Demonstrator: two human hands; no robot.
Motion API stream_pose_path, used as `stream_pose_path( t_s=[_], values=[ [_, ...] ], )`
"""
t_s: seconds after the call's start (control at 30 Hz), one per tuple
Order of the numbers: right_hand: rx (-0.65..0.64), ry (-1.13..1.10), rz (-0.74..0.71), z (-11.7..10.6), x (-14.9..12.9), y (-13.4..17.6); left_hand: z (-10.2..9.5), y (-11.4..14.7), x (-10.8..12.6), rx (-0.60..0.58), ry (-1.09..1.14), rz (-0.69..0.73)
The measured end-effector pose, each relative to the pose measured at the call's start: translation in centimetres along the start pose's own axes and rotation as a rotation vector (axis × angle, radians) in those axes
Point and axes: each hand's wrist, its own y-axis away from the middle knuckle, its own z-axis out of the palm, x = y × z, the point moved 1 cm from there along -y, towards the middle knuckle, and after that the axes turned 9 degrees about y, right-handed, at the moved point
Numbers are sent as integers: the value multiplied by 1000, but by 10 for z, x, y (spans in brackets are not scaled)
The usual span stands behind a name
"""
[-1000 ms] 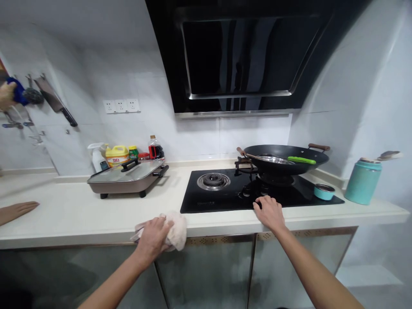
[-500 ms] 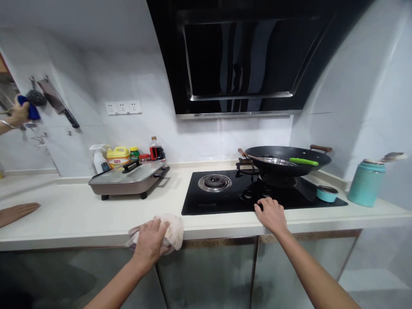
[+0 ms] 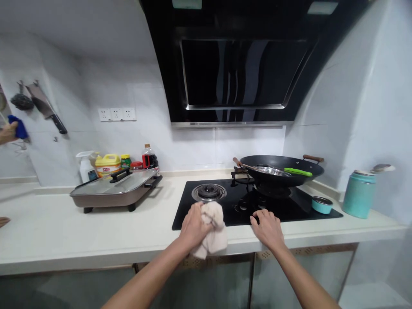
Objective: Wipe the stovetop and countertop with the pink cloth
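My left hand point(image 3: 195, 227) is closed on a pale, crumpled cloth point(image 3: 214, 234), which hangs over the counter's front edge by the black gas stove point(image 3: 193, 214). My right hand point(image 3: 268, 227) rests at the stove's front edge with its fingers apart and nothing in them. Beyond that hand, a black wok point(image 3: 273, 178) sits over the right burner, holding a metal strainer point(image 3: 268, 171) and a green-handled utensil point(image 3: 298, 172). The left burner point(image 3: 209, 192) is bare, just past the cloth.
An electric pan with a glass lid point(image 3: 106, 199) stands left on the counter, bottles point(image 3: 108, 165) behind it. A small teal bowl point(image 3: 322, 206) and a teal flask point(image 3: 359, 195) are at right. The range hood point(image 3: 231, 116) overhangs the stove. Another person's hand point(image 3: 8, 133) holds a blue cloth point(image 3: 17, 126).
My left hand has moved right with the cloth, from the counter left of the stove to its front edge. My right hand stays at the stove's edge. The view has shifted slightly.
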Motion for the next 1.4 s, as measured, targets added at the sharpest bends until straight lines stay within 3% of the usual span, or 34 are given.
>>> stream_pose_path(
  t_s=[0.17,0.23,0.37,0.63,0.77,0.93,1.17,1.27,1.4],
  values=[
    [11,-20,1,-2,1,0,49,-82,18,144,73,-191],
    [21,-26,-4,-1,1,0,71,-100,24,55,-39,-185],
    [53,-33,-9,3,2,0,101,-110,25,-297,-228,-16],
    [52,-44,-6,4,5,-4,125,-131,21,-441,-351,-28],
    [33,-53,10,2,5,-3,125,-119,30,-410,-366,14],
    [16,-50,15,0,5,-1,105,-73,48,-379,-391,65],
    [-20,-216,115,3,13,-4,77,-17,76,-460,-358,273],
    [14,-239,177,4,18,-7,85,-10,79,-428,-274,249],
    [51,-265,249,5,23,-11,110,-14,85,-435,-163,241]
  ],
)
